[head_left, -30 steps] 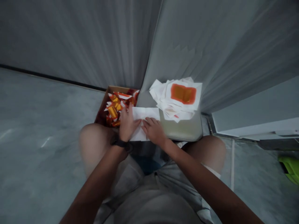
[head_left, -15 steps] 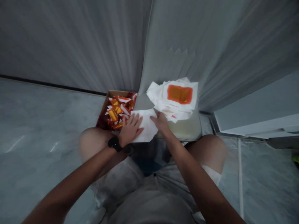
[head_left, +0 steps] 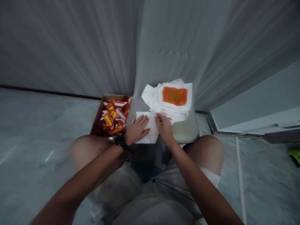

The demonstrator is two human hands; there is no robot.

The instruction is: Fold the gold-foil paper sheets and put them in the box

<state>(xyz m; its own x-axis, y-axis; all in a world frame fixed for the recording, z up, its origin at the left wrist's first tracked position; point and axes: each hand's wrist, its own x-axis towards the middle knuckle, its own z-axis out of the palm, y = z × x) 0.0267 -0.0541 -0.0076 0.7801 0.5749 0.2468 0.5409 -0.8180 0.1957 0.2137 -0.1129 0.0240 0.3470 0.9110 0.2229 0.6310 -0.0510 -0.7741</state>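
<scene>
A sheet of white paper (head_left: 152, 132) lies near the front edge of the chair seat. My left hand (head_left: 137, 129) presses flat on its left part with the fingers spread. At the sheet's upper right side, my right hand (head_left: 164, 125) has its fingers bent and closed on the paper edge; the fingertips partly cover it. Just beyond the hands is a loose pile of white papers (head_left: 151, 97). On top of the pile lies a white sheet with an orange, gold-centred rectangle (head_left: 175, 96).
An open cardboard box (head_left: 97, 123) of gold, red and white wrapped pieces (head_left: 108, 120) stands left of the covered chair (head_left: 187, 132). My knees flank the seat. Grey curtain-like cloth (head_left: 70, 47) hangs behind, and a pale panel (head_left: 257, 103) stands at right.
My left hand has slid right over the paper, and the sheet shows less width at its left. My right fingers have curled in at its right edge. The view has shifted slightly.
</scene>
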